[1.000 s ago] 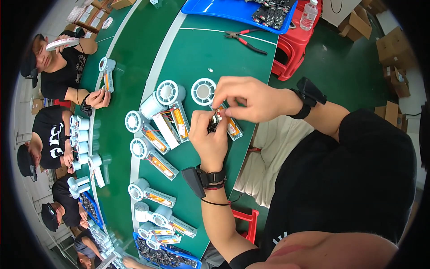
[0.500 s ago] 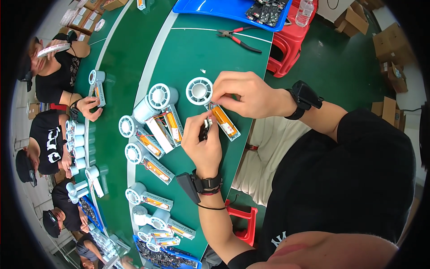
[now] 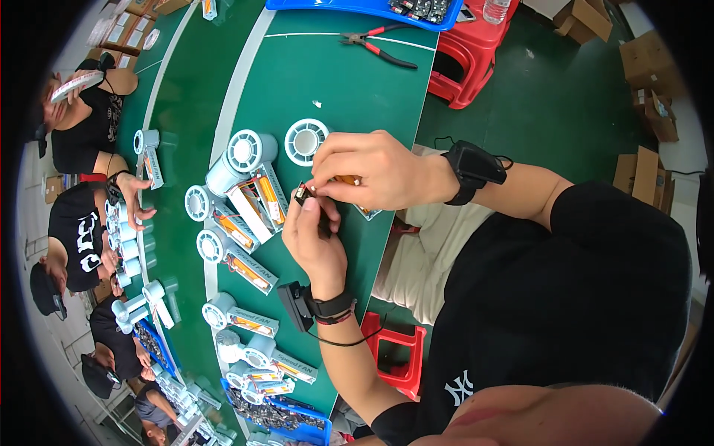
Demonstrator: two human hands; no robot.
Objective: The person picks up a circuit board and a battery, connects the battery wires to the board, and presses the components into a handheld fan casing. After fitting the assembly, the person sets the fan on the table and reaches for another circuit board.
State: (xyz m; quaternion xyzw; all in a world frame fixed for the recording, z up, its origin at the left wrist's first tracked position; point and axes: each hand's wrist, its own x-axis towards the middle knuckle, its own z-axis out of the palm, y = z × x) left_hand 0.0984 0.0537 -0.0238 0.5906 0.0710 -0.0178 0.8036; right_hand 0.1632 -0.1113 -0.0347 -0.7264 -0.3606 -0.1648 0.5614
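Observation:
In front of me lies a pale blue handheld fan (image 3: 306, 121) with its round grille up. Its handle is mostly behind my right hand, with a bit of orange battery (image 3: 348, 180) showing. My left hand (image 3: 318, 249) is closed on a small dark circuit board (image 3: 301, 193), held up beside the fan's handle. My right hand (image 3: 379, 172) pinches a tiny white plug (image 3: 312, 189) at the edge of that board. Any wire on the plug is too small to make out.
Several opened fans (image 3: 251, 151) lie left of my hands and down the green table (image 3: 335, 74). Red-handled cutters (image 3: 383, 52) lie at the far end, near a blue tray (image 3: 349, 9) of boards. Red stools (image 3: 465, 63) flank the table. Co-workers (image 3: 82, 230) sit across.
My right hand has moved from the fan's handle toward my left hand, and its fingers now meet the circuit board. My left hand has turned slightly and raised the board.

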